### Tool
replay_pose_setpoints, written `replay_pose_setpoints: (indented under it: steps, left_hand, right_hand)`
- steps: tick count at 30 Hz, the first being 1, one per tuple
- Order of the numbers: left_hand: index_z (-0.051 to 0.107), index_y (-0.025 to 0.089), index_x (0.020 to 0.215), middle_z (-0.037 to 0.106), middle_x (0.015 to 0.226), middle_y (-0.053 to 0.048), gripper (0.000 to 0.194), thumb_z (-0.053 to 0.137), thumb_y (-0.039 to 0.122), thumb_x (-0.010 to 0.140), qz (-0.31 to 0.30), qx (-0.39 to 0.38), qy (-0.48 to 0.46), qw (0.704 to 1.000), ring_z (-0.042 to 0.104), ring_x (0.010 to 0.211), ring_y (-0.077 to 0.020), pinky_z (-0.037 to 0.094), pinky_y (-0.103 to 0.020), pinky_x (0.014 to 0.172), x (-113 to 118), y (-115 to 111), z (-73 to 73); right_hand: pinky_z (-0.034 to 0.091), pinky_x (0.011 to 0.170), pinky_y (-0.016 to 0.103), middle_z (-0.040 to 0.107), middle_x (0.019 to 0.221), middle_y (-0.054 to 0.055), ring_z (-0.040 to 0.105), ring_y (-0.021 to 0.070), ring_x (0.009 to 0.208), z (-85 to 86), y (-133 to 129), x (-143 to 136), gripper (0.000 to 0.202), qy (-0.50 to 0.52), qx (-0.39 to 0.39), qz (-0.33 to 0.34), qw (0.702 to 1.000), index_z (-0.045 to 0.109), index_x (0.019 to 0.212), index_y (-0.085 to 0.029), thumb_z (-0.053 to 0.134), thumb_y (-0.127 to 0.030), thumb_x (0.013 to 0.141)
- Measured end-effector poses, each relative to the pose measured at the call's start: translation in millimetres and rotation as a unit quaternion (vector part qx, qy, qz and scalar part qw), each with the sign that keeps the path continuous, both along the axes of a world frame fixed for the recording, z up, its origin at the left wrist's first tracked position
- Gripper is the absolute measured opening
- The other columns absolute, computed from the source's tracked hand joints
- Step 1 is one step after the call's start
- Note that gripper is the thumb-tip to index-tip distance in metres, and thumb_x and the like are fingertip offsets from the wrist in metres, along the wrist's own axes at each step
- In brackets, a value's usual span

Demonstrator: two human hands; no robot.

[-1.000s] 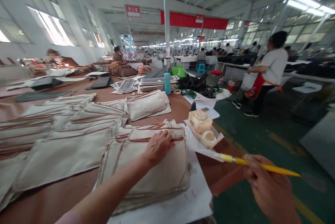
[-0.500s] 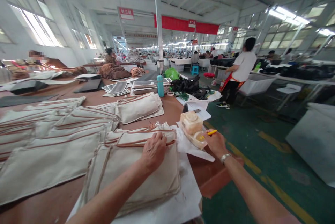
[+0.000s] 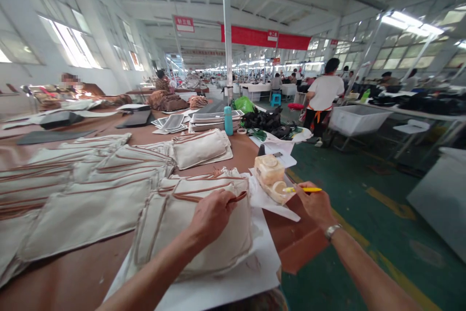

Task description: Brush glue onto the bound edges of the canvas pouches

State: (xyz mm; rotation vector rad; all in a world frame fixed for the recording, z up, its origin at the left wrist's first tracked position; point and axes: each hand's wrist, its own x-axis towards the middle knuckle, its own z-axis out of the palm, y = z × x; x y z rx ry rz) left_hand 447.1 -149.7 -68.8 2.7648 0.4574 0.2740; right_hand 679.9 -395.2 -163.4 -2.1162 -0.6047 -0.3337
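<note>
Yellow brush (image 3: pixel 313 189) is in the right hand (image 3: pixel 316 208), pinched snugly near its middle, so those fingers are closed up around the handle. It lies almost level across the view, pale tip pointing left, butt end sticking out to the right. The tip sits right at the round cup of the pale, crusty container (image 3: pixel 269 171); honestly can't tell if it's touching the rim, inside, or just over it.

Meanwhile the left hand (image 3: pixel 213 211) is over on the stack of cream pouches (image 3: pixel 231 240), fingers bunched tight on the brown edging (image 3: pixel 239 197) of the top one, with a bit of it poking out to the right. That edging runs roughly side to side too, so it's close to parallel with the brush. Key thing imo: the pouches are left of the tip and a little nearer the wearer, right hand's closer to the container, left one owns the edging.
</note>
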Motion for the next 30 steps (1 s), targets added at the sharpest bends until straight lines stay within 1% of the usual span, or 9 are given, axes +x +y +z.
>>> replay_pose_setpoints:
  steps: [4,7,9,13,15,19,24,27,30]
  left_hand:
    - [0.072,0.025,0.093,0.069,0.090,-0.001,0.017,0.056,0.025,0.090,-0.030,-0.096,-0.048,0.994,0.062,0.083,-0.0174,0.040,-0.024,0.070,-15.5,-1.3,1.9]
    - [0.073,0.023,0.096,0.069,0.089,-0.002,0.020,0.055,0.024,0.088,-0.045,-0.159,-0.064,0.984,0.062,0.083,-0.0177,0.043,-0.024,0.071,-26.9,-3.7,5.4]
    - [0.074,0.021,0.096,0.068,0.088,-0.002,0.022,0.053,0.026,0.088,-0.055,-0.194,-0.063,0.978,0.061,0.083,-0.0179,0.043,-0.025,0.072,-33.1,-5.7,8.6]
    - [0.075,0.019,0.099,0.065,0.086,-0.003,0.027,0.053,0.030,0.089,-0.058,-0.266,-0.043,0.961,0.059,0.084,-0.0183,0.042,-0.025,0.074,-41.4,-8.9,13.8]
    - [0.075,0.019,0.104,0.067,0.090,-0.003,0.030,0.053,0.033,0.089,-0.059,-0.315,-0.038,0.947,0.059,0.086,-0.0188,0.042,-0.026,0.075,-45.0,-10.0,15.3]
    - [0.073,0.017,0.113,0.070,0.096,-0.004,0.036,0.055,0.040,0.091,-0.071,-0.410,0.000,0.909,0.058,0.085,-0.0186,0.041,-0.026,0.073,-54.0,-12.7,18.6]
    - [0.074,0.019,0.113,0.072,0.105,-0.004,0.036,0.058,0.042,0.091,-0.085,-0.460,0.011,0.884,0.059,0.094,-0.0200,0.042,-0.027,0.084,-64.0,-13.8,19.8]
    - [0.073,0.018,0.115,0.072,0.106,-0.005,0.041,0.060,0.047,0.089,-0.087,-0.474,0.011,0.876,0.060,0.094,-0.0213,0.044,-0.029,0.084,-66.8,-14.2,20.0]
    - [0.072,0.016,0.115,0.071,0.102,-0.006,0.045,0.058,0.050,0.090,-0.103,-0.457,0.010,0.883,0.060,0.090,-0.0209,0.045,-0.028,0.079,-69.5,-17.0,21.7]
  right_hand:
    - [0.043,0.055,0.032,0.069,0.067,0.008,0.063,0.0249,0.059,17.8,-2.3,-19.0,0.053,0.011,0.038,-0.002,0.999,0.070,0.075,-0.019,0.058,-0.070,0.082]
    - [0.042,0.051,0.029,0.063,0.060,0.004,0.058,0.0210,0.054,38.4,-7.5,-46.6,0.048,0.022,0.085,-0.016,0.996,0.070,0.079,-0.019,0.057,-0.064,0.089]
    - [0.041,0.049,0.027,0.058,0.056,0.001,0.053,0.0178,0.050,54.3,-9.8,-71.0,0.046,0.037,0.126,0.002,0.991,0.069,0.081,-0.018,0.056,-0.061,0.092]
    - [0.043,0.052,0.026,0.058,0.067,0.001,0.051,0.0155,0.056,84.0,-5.5,-121.5,0.029,0.081,0.270,0.140,0.949,0.066,0.078,-0.019,0.068,-0.046,0.090]
    - [0.044,0.056,0.026,0.061,0.075,0.002,0.053,0.0161,0.063,94.0,1.4,-139.6,0.021,0.089,0.307,0.211,0.924,0.067,0.079,-0.020,0.071,-0.036,0.090]
    - [0.044,0.057,0.023,0.060,0.074,0.000,0.052,0.0142,0.064,102.9,17.7,-152.1,0.014,0.066,0.302,0.273,0.911,0.068,0.081,-0.022,0.069,-0.029,0.092]
    - [0.044,0.060,0.024,0.060,0.077,-0.001,0.053,0.0144,0.068,109.8,18.7,-151.3,0.013,0.021,0.294,0.233,0.927,0.067,0.082,-0.022,0.068,-0.027,0.094]
    - [0.044,0.059,0.024,0.058,0.072,-0.001,0.052,0.0150,0.066,112.3,15.2,-158.6,0.016,0.019,0.286,0.248,0.925,0.066,0.080,-0.021,0.067,-0.027,0.094]
    - [0.044,0.056,0.024,0.059,0.072,0.000,0.054,0.0158,0.065,110.9,16.5,-163.9,0.018,0.016,0.253,0.273,0.928,0.065,0.078,-0.021,0.068,-0.029,0.093]
